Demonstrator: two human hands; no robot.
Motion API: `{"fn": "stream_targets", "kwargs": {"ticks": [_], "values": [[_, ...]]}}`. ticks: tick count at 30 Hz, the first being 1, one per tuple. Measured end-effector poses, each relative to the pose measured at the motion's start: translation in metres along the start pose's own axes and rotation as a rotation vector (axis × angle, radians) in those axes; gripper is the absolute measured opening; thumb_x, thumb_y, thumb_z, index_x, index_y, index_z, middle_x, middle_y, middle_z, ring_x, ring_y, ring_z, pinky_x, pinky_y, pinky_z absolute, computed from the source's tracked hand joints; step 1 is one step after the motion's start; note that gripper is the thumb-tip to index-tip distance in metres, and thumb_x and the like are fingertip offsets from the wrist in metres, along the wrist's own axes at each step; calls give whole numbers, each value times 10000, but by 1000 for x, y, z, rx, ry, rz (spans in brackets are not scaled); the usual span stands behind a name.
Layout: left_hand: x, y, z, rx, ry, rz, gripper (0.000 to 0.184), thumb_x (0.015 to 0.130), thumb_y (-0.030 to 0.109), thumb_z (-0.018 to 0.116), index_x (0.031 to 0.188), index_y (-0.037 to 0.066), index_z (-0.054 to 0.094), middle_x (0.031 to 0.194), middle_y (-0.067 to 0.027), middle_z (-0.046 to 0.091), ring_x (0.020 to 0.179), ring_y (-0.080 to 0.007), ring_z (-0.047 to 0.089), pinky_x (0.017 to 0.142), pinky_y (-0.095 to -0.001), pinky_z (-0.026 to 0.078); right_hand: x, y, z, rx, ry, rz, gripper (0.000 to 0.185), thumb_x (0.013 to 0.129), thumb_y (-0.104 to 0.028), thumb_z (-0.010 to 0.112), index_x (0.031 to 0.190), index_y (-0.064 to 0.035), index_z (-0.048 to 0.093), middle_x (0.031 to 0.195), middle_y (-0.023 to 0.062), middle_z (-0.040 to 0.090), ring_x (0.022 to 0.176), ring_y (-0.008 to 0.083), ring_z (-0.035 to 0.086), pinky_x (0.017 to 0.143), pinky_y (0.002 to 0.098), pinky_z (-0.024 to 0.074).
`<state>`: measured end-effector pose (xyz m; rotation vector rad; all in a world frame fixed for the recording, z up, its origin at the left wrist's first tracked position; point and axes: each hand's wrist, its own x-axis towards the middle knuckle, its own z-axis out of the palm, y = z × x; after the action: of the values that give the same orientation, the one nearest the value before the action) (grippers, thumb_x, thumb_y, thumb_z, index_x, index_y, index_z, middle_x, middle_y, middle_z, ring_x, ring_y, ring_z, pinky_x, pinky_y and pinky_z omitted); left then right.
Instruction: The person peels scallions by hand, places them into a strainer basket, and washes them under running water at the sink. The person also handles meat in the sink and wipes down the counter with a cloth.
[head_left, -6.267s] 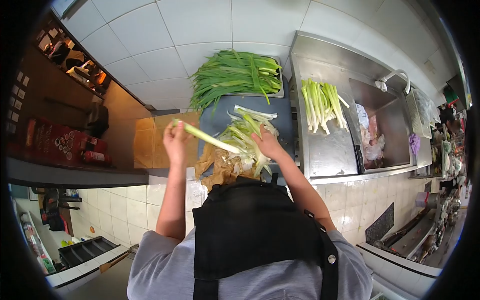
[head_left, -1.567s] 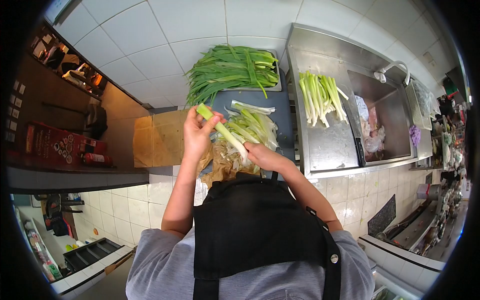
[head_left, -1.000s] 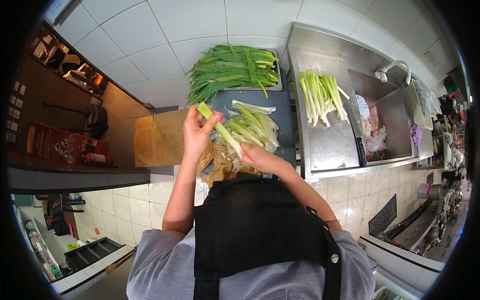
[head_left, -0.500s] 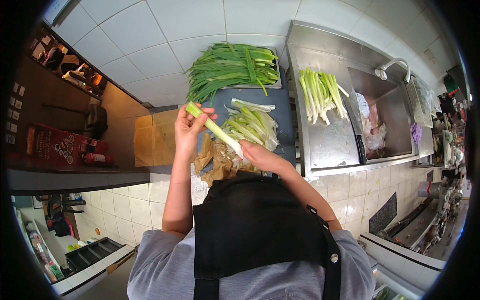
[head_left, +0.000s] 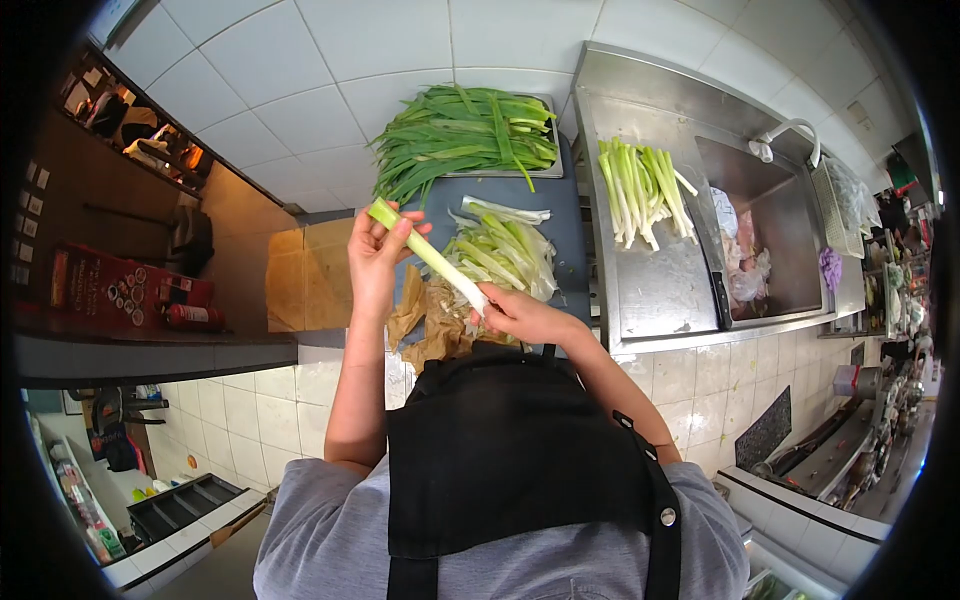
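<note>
Your left hand pinches the leek near its green end, thumb against fingers, and your right hand grips its white end. You hold it slanted above the crumpled paper, next to the scraps. Beyond these, green leaves overhang the tray; to your right, trimmed stalks lie near a knife on the drainboard.

Both bare forearms stretch forward, the left grip pinched farther ahead than the curled right grip.
</note>
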<state>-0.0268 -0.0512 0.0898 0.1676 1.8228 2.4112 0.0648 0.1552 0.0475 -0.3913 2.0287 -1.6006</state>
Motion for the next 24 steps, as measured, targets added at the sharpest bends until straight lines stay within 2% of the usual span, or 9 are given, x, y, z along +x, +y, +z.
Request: {"fn": "stream_targets", "kwargs": {"ticks": [2,4,7,11,13,16,20,22,24], "values": [[0,1,3,33,7,-27,251,912,78,565,1132,26,457,1019,-155,641,881,-229,662,750,-328,554,0,3,0,-103,-16,-28,383,915,-97,398,1285,-3,358,963,80,595,787,162,553,773,307,467],[-1,2,4,43,-5,-30,252,915,85,560,1136,23,454,1019,-157,640,885,-232,661,753,-329,553,1,11,3,-220,11,-67,416,921,-132,430,1304,3,343,934,140,583,851,238,582,779,366,454],[1,1,1,38,-16,-45,251,926,95,545,1146,22,450,1018,-157,638,890,-238,659,761,-333,552,2,12,6,-229,30,-89,417,917,-105,418,1310,3,332,942,173,576,858,251,584,771,372,449],[2,0,-5,22,-46,-64,280,951,119,503,1206,24,435,1076,-144,614,950,-244,643,800,-338,541,0,2,8,-166,29,-73,385,918,-88,405,1289,-2,354,931,171,587,848,249,589,774,366,451],[2,1,-1,-22,-32,-54,308,959,129,491,1241,26,425,1092,-129,595,972,-238,629,819,-341,534,0,4,8,-59,98,-65,301,928,-79,387,1222,-30,431,855,87,604,761,188,564,721,311,461],[3,-4,-3,-75,-3,-89,361,970,153,477,1303,33,403,1103,-104,558,991,-225,606,865,-347,516,1,7,6,-149,199,-84,219,954,-96,365,1101,-28,513,781,54,607,681,151,529,657,292,449],[5,-14,-10,-151,-34,-137,384,986,166,442,1342,32,387,1055,-91,531,965,-218,587,936,-370,482,4,18,6,-69,266,-49,210,973,-137,373,1031,-15,535,757,50,607,633,135,497,631,294,445],[5,-18,-11,-265,-47,-142,378,991,157,418,1341,18,381,1059,-95,530,980,-224,582,955,-380,470,6,25,1,231,214,71,232,953,-156,406,1045,21,526,771,101,616,709,172,579,659,312,467],[6,-25,-13,-379,-62,-145,373,997,148,393,1340,5,376,1062,-99,529,996,-230,576,974,-390,458,8,30,-1,188,265,114,234,940,-141,415,1062,27,525,780,126,620,726,215,594,670,343,470]]}}
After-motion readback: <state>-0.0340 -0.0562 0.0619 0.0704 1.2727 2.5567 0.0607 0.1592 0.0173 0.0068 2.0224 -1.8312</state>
